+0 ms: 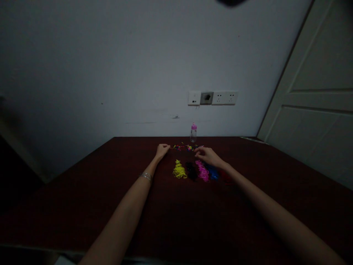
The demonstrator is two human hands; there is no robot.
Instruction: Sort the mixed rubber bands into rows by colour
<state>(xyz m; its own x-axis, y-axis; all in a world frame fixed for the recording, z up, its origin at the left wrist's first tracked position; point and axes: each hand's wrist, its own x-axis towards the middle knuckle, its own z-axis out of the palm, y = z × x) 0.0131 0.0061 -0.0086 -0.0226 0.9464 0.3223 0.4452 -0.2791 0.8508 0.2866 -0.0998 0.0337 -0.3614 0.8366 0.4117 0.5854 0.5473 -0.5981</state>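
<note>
My left hand (pixel 162 150) rests on the table with its fingers closed, its fingertips at the left end of a row of mixed coloured bands (pixel 177 147). My right hand (pixel 209 156) hovers over the sorted piles, fingers bent together near the right end of that row. What either hand holds, if anything, is too small to see. Closer to me lie small bands sorted by colour: a yellow pile (pixel 179 170), a black pile (pixel 191 170), a pink pile (pixel 203 171), a blue pile (pixel 213 172) and a dim red pile (pixel 225 177), partly under my right hand and wrist.
A small clear bottle with a pink cap (pixel 193 127) stands behind the bands, near the wall. The dark red table (pixel 91 195) reaches back to the wall, which carries several sockets (pixel 224 98). A pale panelled door (pixel 317 99) is at the right.
</note>
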